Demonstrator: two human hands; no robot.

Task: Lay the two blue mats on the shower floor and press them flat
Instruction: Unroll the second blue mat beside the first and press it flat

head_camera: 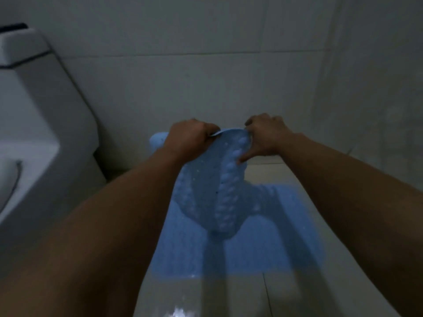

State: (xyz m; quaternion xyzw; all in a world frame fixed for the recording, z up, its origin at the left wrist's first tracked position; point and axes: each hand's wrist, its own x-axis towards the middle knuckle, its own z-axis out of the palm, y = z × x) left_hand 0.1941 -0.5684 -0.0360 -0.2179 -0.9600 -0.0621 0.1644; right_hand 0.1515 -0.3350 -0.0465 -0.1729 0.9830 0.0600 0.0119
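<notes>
While both arms reach forward in dim light, the left hand (190, 136) and the right hand (265, 136) each grip the top edge of a blue mat (206, 191) and hold it up off the floor. The left hand's fingers are curled over the edge near the mat's left corner; the right hand pinches the edge a little to the right, its thumb lying down along a folded ridge of round bumps on the mat. The held mat hangs crumpled, folded lengthwise, with small holes showing on its flatter left part and the row of bumps running down its middle; its lower end droops to a rounded point. A pale blue corner of it sticks out beyond the left wrist.

Below it a second blue mat (263, 243) lies flat on the shower floor (286, 294), a rough rectangle crossed by the shadows of the arms and of the hanging mat. The hanging mat's tip is over the flat mat's far part; whether the two touch cannot be told. The floor is pale tile with a grout line running toward the camera and a bright glint near the bottom edge.

A white toilet (41, 106) stands at the left against the tiled wall (206, 65), well apart from the mats
</notes>
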